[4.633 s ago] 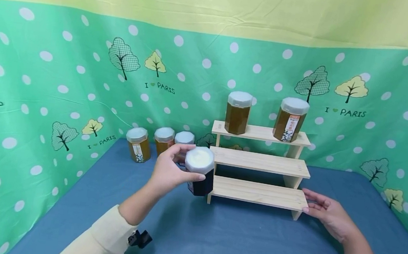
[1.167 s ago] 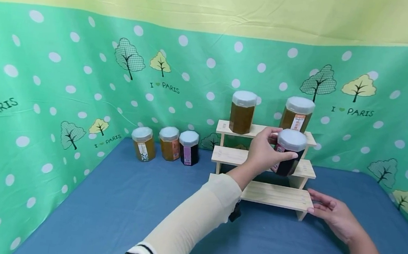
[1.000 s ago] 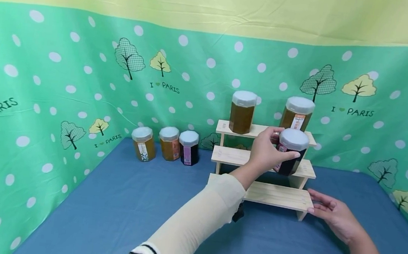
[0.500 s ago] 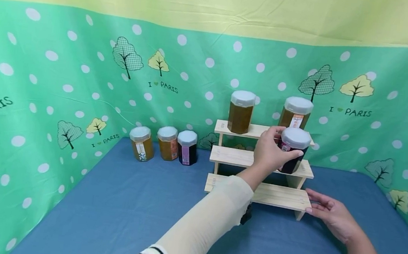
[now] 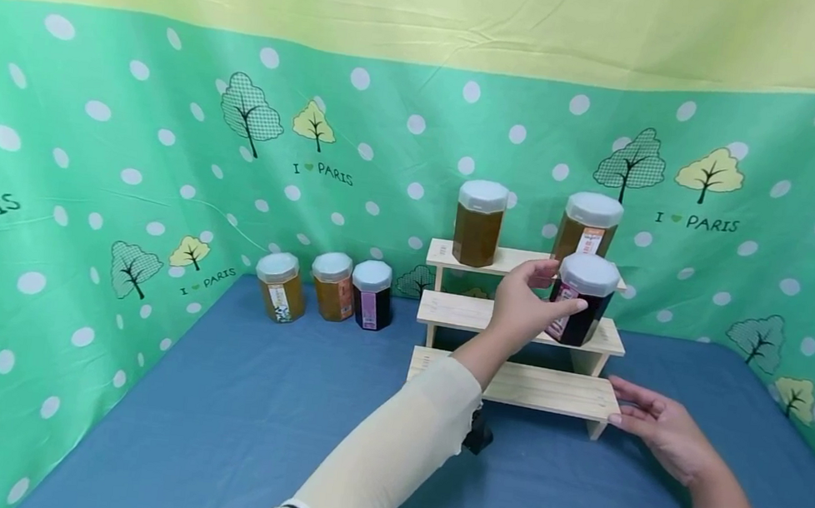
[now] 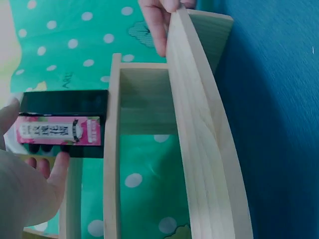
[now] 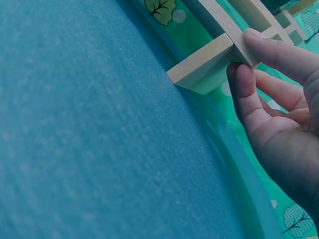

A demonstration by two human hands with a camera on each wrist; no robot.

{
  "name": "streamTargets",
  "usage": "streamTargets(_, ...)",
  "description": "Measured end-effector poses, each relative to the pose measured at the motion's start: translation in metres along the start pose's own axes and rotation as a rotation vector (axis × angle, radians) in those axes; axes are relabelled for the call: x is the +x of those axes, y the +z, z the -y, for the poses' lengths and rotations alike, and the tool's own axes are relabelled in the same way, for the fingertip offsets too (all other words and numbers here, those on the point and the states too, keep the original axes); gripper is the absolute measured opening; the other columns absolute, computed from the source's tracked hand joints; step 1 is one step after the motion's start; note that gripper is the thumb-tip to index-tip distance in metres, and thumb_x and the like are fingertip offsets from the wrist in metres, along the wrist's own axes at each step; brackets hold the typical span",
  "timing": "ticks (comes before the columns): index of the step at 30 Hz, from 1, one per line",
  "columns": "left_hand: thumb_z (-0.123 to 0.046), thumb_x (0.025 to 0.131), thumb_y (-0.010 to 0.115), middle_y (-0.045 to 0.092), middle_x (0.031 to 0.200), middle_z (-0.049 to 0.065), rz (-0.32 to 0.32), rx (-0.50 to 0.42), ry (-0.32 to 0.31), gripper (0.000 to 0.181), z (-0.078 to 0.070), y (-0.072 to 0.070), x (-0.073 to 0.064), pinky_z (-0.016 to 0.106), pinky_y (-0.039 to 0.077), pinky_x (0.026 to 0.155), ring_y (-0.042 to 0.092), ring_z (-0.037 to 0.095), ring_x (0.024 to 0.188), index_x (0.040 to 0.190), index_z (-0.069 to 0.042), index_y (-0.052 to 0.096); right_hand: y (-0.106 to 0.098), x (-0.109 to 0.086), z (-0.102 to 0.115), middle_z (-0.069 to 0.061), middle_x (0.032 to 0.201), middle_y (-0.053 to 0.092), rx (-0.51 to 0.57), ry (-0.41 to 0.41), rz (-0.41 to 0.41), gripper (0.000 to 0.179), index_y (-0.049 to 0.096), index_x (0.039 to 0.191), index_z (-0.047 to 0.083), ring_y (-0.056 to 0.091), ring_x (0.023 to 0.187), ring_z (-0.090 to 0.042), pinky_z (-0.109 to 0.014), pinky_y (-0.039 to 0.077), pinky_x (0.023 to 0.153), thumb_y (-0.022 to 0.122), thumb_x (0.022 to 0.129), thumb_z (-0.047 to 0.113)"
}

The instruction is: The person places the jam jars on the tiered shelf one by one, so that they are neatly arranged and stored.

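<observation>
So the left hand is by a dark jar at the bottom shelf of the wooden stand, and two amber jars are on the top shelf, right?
Not quite: the head view shows the dark jar by the left hand at the middle shelf of the wooden stand, not the bottom shelf. Two amber jars are on the top shelf, yes.
</observation>
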State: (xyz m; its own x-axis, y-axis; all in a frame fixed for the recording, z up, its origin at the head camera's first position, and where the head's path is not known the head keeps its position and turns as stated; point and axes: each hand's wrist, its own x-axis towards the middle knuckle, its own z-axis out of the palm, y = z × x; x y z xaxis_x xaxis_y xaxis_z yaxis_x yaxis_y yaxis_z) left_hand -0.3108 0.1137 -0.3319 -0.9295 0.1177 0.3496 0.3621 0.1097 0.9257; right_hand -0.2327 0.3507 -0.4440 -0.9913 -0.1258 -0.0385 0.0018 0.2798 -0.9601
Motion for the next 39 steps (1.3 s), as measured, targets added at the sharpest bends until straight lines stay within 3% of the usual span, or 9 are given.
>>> streamTargets(5, -0.028, 0.078, 0.085, 0.065, 0.113, -0.008, 0.033, -0.097, -0.023, 0.054, 0.002, -0.011, -0.004, 0.023, 0.053, 0.078, 0.060, 0.006, 0.101, 0.127, -0.019, 0.064, 0.000, 0.000, 0.001, -0.037, 0.145, 0.031, -0.007, -0.005, -0.003, 0.079, 0.024, 0.149, -0.009, 0.062, 0.100, -0.005, -0.021, 0.051, 0.084, 0.070, 0.091, 0.015)
streamTargets(14, -0.018, 0.080, 0.083, 0.065, 0.109, -0.008, 0.066, -0.258, -0.025, 0.045, 0.004, -0.039, -0.012, 0.025, 0.054, 0.081, 0.063, 0.008, 0.101, 0.122, -0.014, 0.066, 0.000, 0.000, 0.001, -0.037, 0.145, 0.031, -0.008, 0.002, -0.014, 0.080, 0.023, 0.149, -0.009, 0.062, 0.100, -0.006, -0.021, 0.051, 0.084, 0.071, 0.090, 0.016)
streamTargets(18, -0.018, 0.080, 0.082, 0.065, 0.107, -0.010, 0.064, -0.256, -0.002, 0.048, 0.005, -0.048, -0.016, 0.026, 0.054, 0.082, 0.063, 0.009, 0.101, 0.124, -0.009, 0.064, -0.001, -0.001, 0.001, -0.036, 0.146, 0.031, -0.013, 0.002, -0.017, 0.079, 0.024, 0.150, -0.009, 0.062, 0.099, -0.006, -0.020, 0.051, 0.084, 0.071, 0.091, 0.016)
streamTargets(27, -0.014, 0.081, 0.081, 0.064, 0.114, -0.007, 0.087, -0.235, 0.071, 0.050, 0.015, -0.075, -0.025, 0.029, 0.054, 0.084, 0.060, 0.013, 0.106, 0.127, -0.009, 0.061, 0.000, 0.000, 0.002, -0.036, 0.145, 0.032, -0.019, -0.002, -0.014, 0.079, 0.024, 0.150, -0.009, 0.061, 0.100, -0.007, -0.020, 0.051, 0.084, 0.070, 0.091, 0.016)
streamTargets(33, -0.013, 0.085, 0.077, 0.062, 0.114, 0.001, 0.103, -0.225, 0.113, 0.043, 0.021, -0.092, -0.033, 0.032, 0.052, 0.088, 0.057, 0.019, 0.104, 0.125, -0.011, 0.062, 0.000, 0.000, 0.001, -0.033, 0.143, 0.037, -0.020, -0.007, -0.017, 0.079, 0.024, 0.149, -0.010, 0.061, 0.099, -0.007, -0.020, 0.051, 0.084, 0.071, 0.091, 0.015)
streamTargets(39, -0.010, 0.090, 0.070, 0.059, 0.121, 0.013, 0.122, -0.197, 0.129, 0.039, 0.023, -0.111, -0.039, 0.035, 0.049, 0.089, 0.054, 0.024, 0.106, 0.127, -0.006, 0.058, 0.001, -0.001, 0.001, -0.030, 0.141, 0.041, -0.009, -0.001, -0.016, 0.079, 0.025, 0.149, -0.011, 0.062, 0.099, -0.007, -0.021, 0.052, 0.084, 0.071, 0.090, 0.014)
